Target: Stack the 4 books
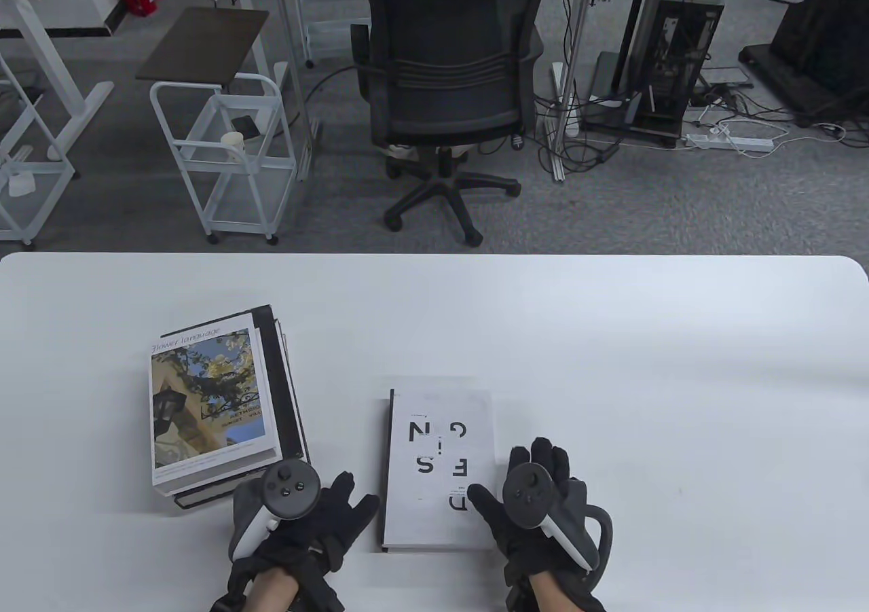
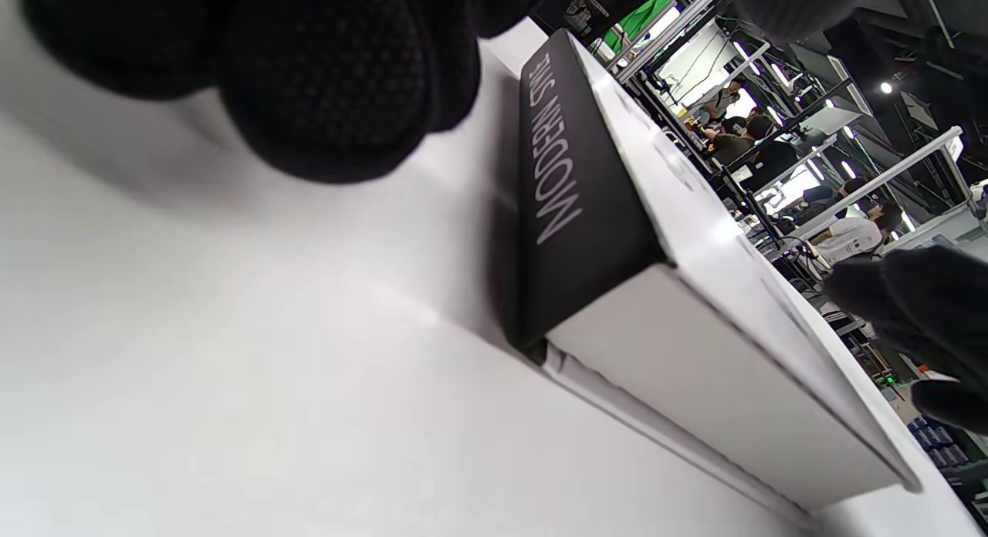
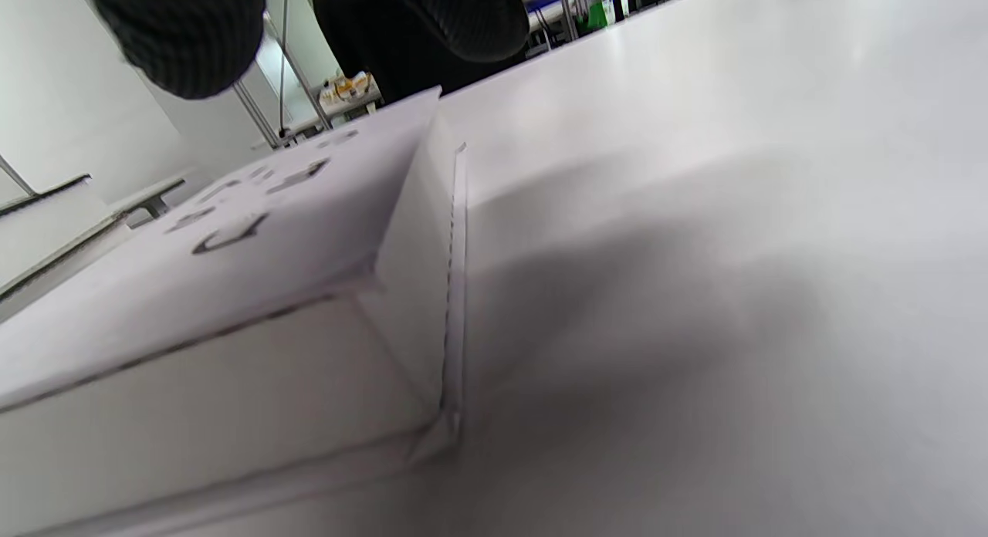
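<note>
A white book with scattered black letters lies flat on the white table, near the front. Its black spine reading "MODERN STYLE" shows in the left wrist view, and its corner shows in the right wrist view. A stack of books topped by a "Flower language" photo cover lies to the left. My left hand is open, its fingers spread just left of the white book's spine. My right hand is open at the book's right edge, with the thumb over the cover. Neither hand grips the book.
The table's front edge is right below my wrists. The table's far edge borders a grey carpet with a black office chair and a white trolley.
</note>
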`<state>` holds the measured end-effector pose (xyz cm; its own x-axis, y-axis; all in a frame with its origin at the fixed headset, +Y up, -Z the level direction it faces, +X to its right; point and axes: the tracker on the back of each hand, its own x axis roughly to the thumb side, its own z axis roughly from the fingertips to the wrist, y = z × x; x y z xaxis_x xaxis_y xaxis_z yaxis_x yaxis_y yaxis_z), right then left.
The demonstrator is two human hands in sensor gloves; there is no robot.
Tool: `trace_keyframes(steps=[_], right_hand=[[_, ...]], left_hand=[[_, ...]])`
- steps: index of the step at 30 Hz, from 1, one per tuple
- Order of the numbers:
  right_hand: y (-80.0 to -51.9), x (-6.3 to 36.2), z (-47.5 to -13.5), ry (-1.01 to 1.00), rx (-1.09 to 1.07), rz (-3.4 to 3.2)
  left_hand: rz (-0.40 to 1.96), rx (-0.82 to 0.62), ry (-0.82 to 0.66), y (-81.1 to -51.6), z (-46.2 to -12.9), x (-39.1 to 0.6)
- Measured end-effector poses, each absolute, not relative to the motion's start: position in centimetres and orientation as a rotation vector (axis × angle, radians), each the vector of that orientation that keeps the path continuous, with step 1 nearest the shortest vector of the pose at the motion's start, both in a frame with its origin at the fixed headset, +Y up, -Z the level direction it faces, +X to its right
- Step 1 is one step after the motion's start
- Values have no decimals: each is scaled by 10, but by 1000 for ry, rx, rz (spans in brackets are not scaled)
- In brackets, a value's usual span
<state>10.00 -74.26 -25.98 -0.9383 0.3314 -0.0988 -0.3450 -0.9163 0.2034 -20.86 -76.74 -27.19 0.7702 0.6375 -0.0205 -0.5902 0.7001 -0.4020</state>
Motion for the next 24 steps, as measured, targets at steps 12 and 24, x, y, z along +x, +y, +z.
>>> trace_keyframes(steps=[12, 24], right_hand=[[-755, 91, -265, 492, -56, 2808], [-760, 88, -267, 552, -25, 2755]], left_hand=[[600, -458, -135, -778, -270, -193], [619, -546, -160, -786, -268, -182]])
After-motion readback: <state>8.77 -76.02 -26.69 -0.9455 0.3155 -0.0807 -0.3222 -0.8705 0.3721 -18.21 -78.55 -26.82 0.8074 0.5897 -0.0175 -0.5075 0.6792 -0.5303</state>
